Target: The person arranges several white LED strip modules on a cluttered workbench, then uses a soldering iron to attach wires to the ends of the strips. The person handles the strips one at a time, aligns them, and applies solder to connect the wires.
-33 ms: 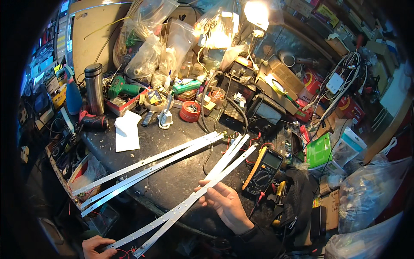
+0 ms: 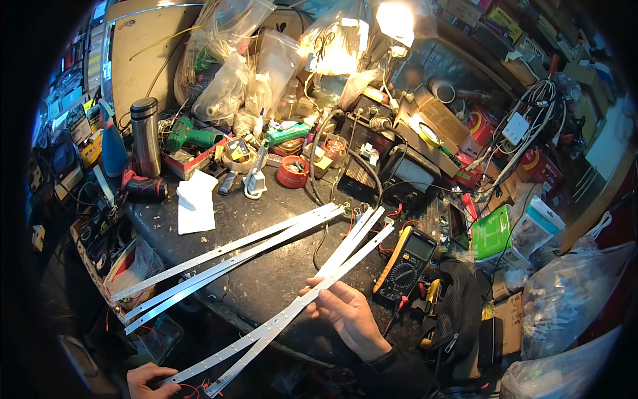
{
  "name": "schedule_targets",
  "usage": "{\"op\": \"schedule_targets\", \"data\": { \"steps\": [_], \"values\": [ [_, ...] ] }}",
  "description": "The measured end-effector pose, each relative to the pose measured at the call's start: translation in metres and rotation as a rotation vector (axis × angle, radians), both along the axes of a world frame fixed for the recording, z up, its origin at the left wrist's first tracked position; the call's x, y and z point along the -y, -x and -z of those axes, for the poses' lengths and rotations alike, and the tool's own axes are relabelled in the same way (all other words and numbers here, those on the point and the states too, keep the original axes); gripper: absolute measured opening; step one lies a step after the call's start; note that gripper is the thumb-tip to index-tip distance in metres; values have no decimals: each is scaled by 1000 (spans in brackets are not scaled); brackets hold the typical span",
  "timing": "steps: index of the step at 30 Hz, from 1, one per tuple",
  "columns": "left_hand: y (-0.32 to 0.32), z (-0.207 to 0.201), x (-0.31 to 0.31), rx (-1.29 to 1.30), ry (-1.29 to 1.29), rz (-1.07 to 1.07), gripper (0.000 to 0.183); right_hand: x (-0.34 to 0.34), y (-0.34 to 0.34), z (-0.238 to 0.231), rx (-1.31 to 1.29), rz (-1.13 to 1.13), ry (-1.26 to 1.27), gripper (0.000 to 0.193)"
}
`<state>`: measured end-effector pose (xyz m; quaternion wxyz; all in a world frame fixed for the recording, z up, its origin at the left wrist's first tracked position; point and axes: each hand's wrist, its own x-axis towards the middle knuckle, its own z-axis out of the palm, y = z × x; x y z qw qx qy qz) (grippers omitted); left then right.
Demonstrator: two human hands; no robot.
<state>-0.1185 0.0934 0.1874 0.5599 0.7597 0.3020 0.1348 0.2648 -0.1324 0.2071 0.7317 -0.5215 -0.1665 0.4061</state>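
Note:
Several long, narrow LED strips (image 2: 286,311) with small dots along them slant across the lower middle, crossing over one another. My right hand (image 2: 350,318) pinches them near their middle between thumb and fingers. At the lower left edge, my left hand (image 2: 151,381) is closed on the near end of one strip, thumb on top. Thin red wires (image 2: 193,389) hang by the near ends. The far ends rest on the dark bench (image 2: 266,266), near more red wires. A second group of LED strips (image 2: 226,255) lies to the left, its near ends jutting past the bench edge.
A black and orange multimeter (image 2: 404,265) lies right of my right hand, by a black bag (image 2: 458,309). Behind are white paper (image 2: 196,203), a red round tub (image 2: 292,171), a steel flask (image 2: 145,136), a red drill (image 2: 143,185), and a bright lamp (image 2: 397,23).

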Motion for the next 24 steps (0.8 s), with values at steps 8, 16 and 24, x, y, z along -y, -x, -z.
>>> {"op": "schedule_targets", "data": {
  "steps": [8, 16, 24],
  "values": [
    [-1, 1, -12, -113, -236, -10, 42, -1, -1, -2, 14, 75, 34, 43],
    [22, -8, -10, -60, -67, -26, 41, -4, -6, 12, 49, 221, -9, 40],
    [26, -7, -14, 8, -19, 25, 37, -5, -9, 17, 194, 271, 37, 49]
  ]
}}
